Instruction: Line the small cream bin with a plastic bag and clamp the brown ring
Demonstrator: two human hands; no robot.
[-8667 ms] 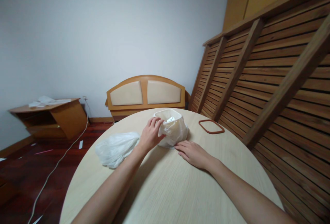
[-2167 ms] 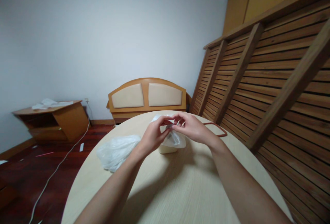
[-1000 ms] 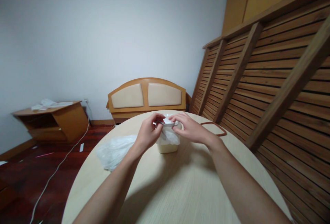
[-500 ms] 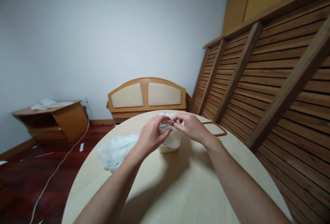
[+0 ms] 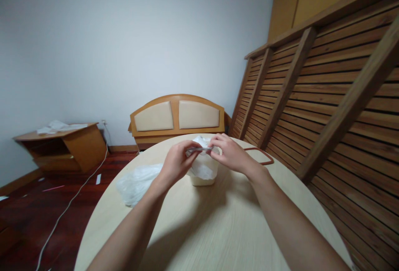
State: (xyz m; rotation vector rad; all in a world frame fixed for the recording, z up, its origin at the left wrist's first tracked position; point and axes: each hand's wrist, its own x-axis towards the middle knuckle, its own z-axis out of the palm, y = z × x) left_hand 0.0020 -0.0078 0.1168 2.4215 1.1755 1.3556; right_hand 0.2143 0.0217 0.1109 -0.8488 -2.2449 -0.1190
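A small cream-coloured bin (image 5: 203, 182) stands on the round table (image 5: 199, 229), with a thin white plastic bag (image 5: 202, 171) hanging over its front. My left hand (image 5: 178, 159) pinches the bag's gathered edge above the bin's left side. On the right, my right hand (image 5: 228, 153) grips the same edge between thumb and fingers. The edge runs as a narrow fold between both hands. My hands and the bag hide most of the bin's opening.
More crumpled white plastic bags (image 5: 139, 183) lie to the left of my left forearm. A brown rounded frame (image 5: 268, 158) rests at the table's right edge. Behind stand a headboard (image 5: 176, 131) and a low cabinet (image 5: 84, 150); a slatted wooden panel (image 5: 299, 96) leans at right.
My left hand has moved slightly left, drawing the bag's edge into a straighter, flatter fold. My right hand stays almost in place. More of the bag and bin front shows.
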